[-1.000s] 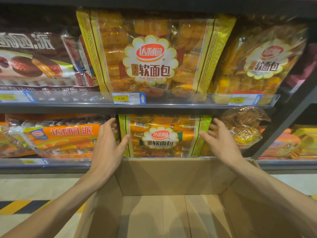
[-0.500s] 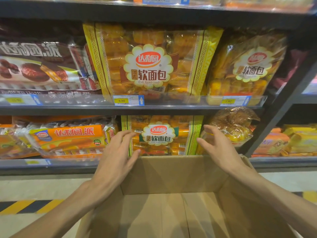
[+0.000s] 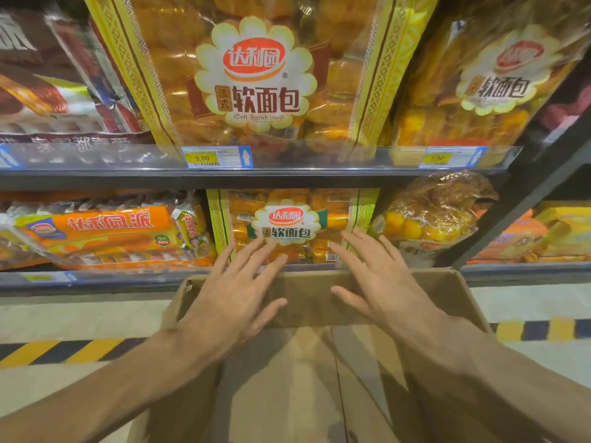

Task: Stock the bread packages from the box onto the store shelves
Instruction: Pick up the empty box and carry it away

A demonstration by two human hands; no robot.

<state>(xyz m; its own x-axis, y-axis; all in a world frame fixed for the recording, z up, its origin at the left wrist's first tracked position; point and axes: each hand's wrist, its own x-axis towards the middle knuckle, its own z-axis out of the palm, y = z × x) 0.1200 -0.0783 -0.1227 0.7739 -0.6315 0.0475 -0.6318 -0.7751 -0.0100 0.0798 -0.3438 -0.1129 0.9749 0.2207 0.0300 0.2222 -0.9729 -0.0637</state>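
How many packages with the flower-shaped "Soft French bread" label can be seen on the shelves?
3: a large one upper middle, another upper right, and a small one on the lower shelf behind the hands. More may be hidden behind them.

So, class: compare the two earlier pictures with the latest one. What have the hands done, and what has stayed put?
Both hands have let go of the bread package on the lower shelf: the left hand and right hand left its sides and now spread flat, open, before its front above the cardboard box. The package, neighbouring packs and price tags stayed put.
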